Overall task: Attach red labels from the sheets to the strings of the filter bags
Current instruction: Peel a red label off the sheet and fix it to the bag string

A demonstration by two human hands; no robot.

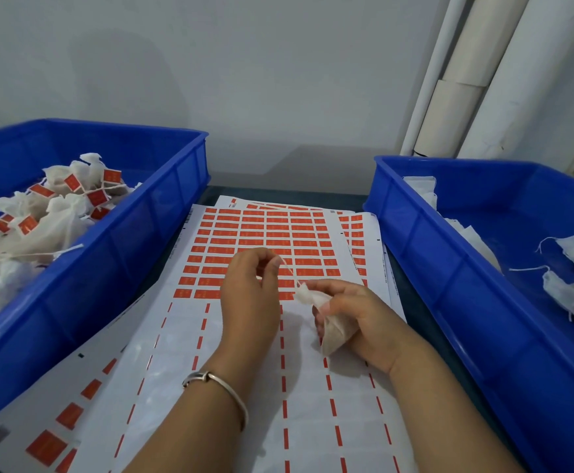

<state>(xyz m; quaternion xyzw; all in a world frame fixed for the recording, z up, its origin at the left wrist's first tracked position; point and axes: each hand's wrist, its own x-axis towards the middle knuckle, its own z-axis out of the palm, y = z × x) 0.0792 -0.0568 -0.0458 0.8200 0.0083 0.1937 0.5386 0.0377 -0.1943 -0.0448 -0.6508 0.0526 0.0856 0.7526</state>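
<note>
A white sheet of red labels (265,233) lies flat in the middle of the table; its near half holds only thin red strips. Above the sheet my right hand (357,319) grips a small white filter bag (335,331) by its gathered neck. The bag's white string (290,273) runs up and left to my left hand (249,295), which pinches the string's end between thumb and fingertips. I see no label on this string.
A blue bin (162,213) on the left holds several filter bags with red labels on their strings. A blue bin (425,247) on the right holds several unlabelled bags. More label sheets (74,404) lie underneath. White pipes (466,73) stand at the back right.
</note>
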